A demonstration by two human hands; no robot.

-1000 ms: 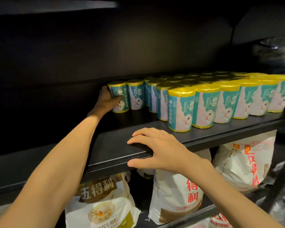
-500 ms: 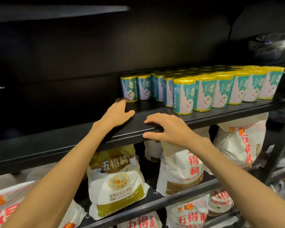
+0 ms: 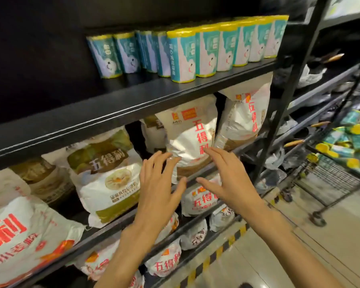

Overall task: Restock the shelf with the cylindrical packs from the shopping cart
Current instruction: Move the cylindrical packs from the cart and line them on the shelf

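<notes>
Several teal cylindrical packs with yellow tops (image 3: 182, 57) stand in rows on the black shelf (image 3: 112, 104), filling its right half. More of the same packs (image 3: 349, 142) lie in the wire shopping cart (image 3: 330, 181) at the far right. My left hand (image 3: 157, 183) and my right hand (image 3: 224, 177) hover side by side below the shelf edge, in front of the flour bags. Both have spread, straight fingers and hold nothing.
White flour bags with red lettering (image 3: 193, 140) fill the lower shelves, and a green-labelled bag (image 3: 110, 175) stands to the left. A black shelf upright (image 3: 287, 94) rises between the shelf and the cart. The left part of the pack shelf is bare. Tiled floor with yellow-black tape (image 3: 222, 250) lies below.
Both hands came off the shelf edge and dropped lower, fingers spread. The view swung down and right, bringing the cart into sight.
</notes>
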